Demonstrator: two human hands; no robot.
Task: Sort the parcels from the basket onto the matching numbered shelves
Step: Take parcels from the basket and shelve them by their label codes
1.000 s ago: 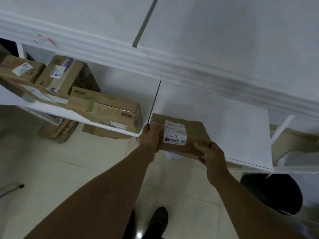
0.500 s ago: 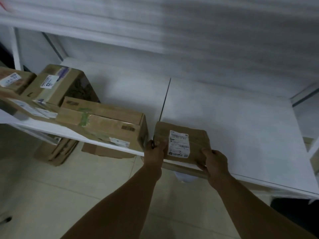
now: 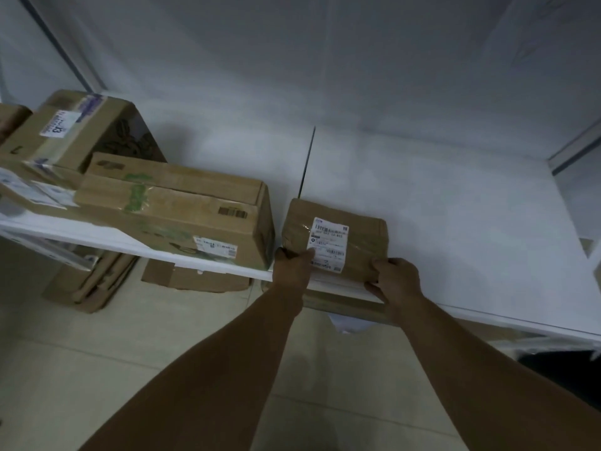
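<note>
Both hands gripping the small brown parcel [image 3: 338, 244], sitting at the front edge of the white shelf [image 3: 471, 222]. Left hand [image 3: 292, 266] is curling round its near-left corner, thumb lying on the white label [image 3: 329, 244]. Right hand [image 3: 395, 278] is clasping the near-right edge, fingers bent. Larger cardboard box [image 3: 182, 209] sitting just beside it on the left.

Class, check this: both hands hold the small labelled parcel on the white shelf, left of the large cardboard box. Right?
Wrong side: the head view shows the parcel right of the large cardboard box. Left hand and right hand do hold it on the white shelf.
</note>
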